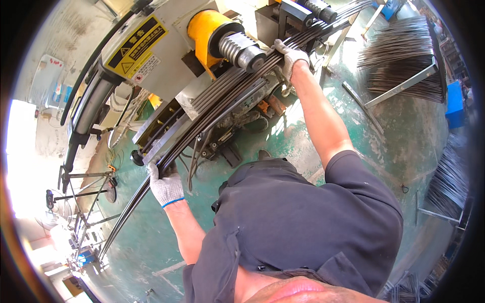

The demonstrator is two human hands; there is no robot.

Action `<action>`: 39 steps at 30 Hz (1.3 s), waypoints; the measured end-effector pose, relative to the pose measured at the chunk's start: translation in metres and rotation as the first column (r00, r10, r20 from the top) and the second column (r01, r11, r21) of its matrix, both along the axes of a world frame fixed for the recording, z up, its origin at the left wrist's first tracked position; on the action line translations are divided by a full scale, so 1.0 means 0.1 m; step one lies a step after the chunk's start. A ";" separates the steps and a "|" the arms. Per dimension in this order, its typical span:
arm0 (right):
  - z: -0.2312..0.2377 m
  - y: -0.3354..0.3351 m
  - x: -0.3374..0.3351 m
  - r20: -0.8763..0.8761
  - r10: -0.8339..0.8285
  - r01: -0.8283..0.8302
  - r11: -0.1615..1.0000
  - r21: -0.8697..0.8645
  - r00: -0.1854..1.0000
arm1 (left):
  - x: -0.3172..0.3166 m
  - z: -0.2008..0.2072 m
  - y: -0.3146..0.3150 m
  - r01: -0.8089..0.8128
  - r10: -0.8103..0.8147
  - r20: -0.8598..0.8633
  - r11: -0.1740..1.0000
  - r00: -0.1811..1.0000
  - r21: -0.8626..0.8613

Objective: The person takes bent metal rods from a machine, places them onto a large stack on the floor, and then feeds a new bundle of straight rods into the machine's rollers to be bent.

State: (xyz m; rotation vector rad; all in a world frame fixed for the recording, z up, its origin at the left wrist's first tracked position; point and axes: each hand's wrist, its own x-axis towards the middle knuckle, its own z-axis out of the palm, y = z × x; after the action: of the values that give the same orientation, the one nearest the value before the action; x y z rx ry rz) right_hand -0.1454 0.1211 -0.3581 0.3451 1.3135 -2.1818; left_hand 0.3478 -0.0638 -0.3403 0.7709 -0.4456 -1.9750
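Note:
A bundle of long, thin dark metal rods (217, 112) runs slantwise across the machine bed, from the lower left up to the far right. My left hand (166, 187), in a white knit glove with a blue cuff edge, is closed around the bundle near the bed's left end. Farther up and to the right, my right hand (291, 56), gloved too, curls over the same rods; its fingertips are partly hidden. Just beyond the rods, between my hands, a ribbed metal shaft (241, 49) sticks out of a yellow housing (206, 29).
The grey machine cabinet (172, 38) with a yellow warning label stands ahead. At right, a rack holds stacked thin rods (399, 53), with a metal bar (364, 111) on the green floor nearby. A blue box (455, 108) and a metal stand (91, 202) lie farther out.

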 end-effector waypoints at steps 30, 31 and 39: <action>-0.51 -0.35 -0.87 0.096 -0.326 0.325 0.945 0.030 0.940 | 0.24 -0.63 -1.21 -0.170 0.170 0.028 0.985 0.985 0.005; -0.58 -0.44 -0.72 0.129 -0.262 0.256 0.965 0.060 0.956 | 0.28 -0.61 -1.20 -0.189 0.188 0.063 0.982 0.980 0.001; -0.43 -0.45 -0.28 -0.043 -0.019 0.025 0.986 0.163 0.999 | -0.40 -0.50 -0.65 -0.090 0.091 -0.031 0.995 0.995 0.041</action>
State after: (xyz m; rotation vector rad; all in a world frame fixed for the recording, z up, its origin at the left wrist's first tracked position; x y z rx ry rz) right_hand -0.1735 0.0762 -0.4016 0.3815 1.5235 -2.1142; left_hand 0.3077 -0.1284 -0.3908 0.7698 -0.3468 -1.9141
